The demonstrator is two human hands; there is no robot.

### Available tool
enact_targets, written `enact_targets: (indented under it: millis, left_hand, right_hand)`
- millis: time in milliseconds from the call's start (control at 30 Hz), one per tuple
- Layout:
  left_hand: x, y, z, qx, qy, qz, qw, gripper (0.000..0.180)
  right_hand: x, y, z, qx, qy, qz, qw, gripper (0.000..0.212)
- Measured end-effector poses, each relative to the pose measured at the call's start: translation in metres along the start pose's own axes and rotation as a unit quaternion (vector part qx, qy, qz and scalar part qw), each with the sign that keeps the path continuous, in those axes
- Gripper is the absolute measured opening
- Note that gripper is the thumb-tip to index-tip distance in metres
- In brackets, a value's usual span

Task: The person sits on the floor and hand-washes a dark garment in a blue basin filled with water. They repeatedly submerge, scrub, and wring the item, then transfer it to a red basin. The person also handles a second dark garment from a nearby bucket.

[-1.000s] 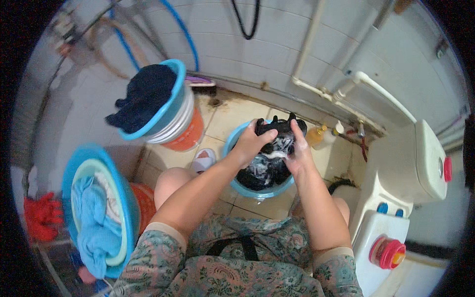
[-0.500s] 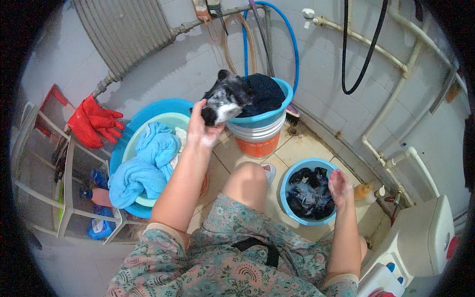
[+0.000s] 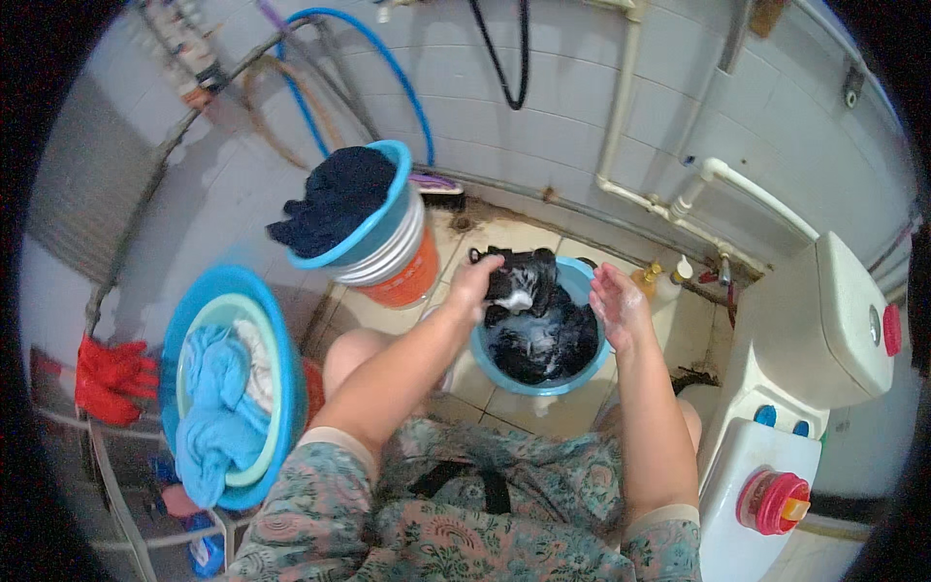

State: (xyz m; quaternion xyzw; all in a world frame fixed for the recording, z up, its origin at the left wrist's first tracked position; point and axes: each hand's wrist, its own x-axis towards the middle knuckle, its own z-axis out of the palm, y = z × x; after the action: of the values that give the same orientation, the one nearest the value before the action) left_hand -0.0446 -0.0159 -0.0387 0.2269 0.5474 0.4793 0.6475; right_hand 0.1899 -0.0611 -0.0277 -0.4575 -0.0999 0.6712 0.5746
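A black cloth (image 3: 545, 269) with white suds on it is gripped in my left hand (image 3: 473, 289), over the far left side of a small blue basin (image 3: 504, 380). In that basin lie wet dark clothes (image 3: 543, 341) with foam among them. My right hand (image 3: 623, 305) is at the basin's right rim, fingers stretched and slightly curved, with foam on the skin and nothing held. What kind of garment the black cloth is, I cannot make out.
A basin of dark clothing (image 3: 354, 189) sits on an orange-and-white bucket (image 3: 407, 267). Left are stacked basins (image 3: 184, 330) with a light-blue towel (image 3: 221, 388), and red gloves (image 3: 112, 378). Pump bottles (image 3: 669, 281) stand near the wall; a toilet (image 3: 766, 485) is at right.
My left hand has carried the black cloth from beside the bucket to the small floor basin. My right hand stays by that basin's rim. The view has swung right.
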Motion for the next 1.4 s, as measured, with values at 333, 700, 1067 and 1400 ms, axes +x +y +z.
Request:
enact_targets:
  millis: [333,700,1067,1400]
  left_hand:
    - [0.108,-0.171,-0.002,0.747,-0.164,0.102,0.636,0.061]
    - [0.154,-0.287,-0.05,0.788,-0.313,0.06,0.527,0.067]
    - [0.18,-0.232,-0.009,0.663,-0.239,-0.019,0.709,0.057]
    - [0.156,-0.166,0.004,0.399,-0.157,-0.102,0.898,0.055]
  right_hand:
    - [0.012,-0.017,-0.009,-0.074,0.056,0.035,0.995,0.018]
    - [0.016,-0.018,-0.006,-0.074,0.097,0.117,0.986,0.022]
    - [0.013,-0.008,-0.01,-0.088,0.101,0.144,0.98,0.021]
    - [0.016,0.018,-0.024,-0.067,0.071,0.088,0.991,0.036]
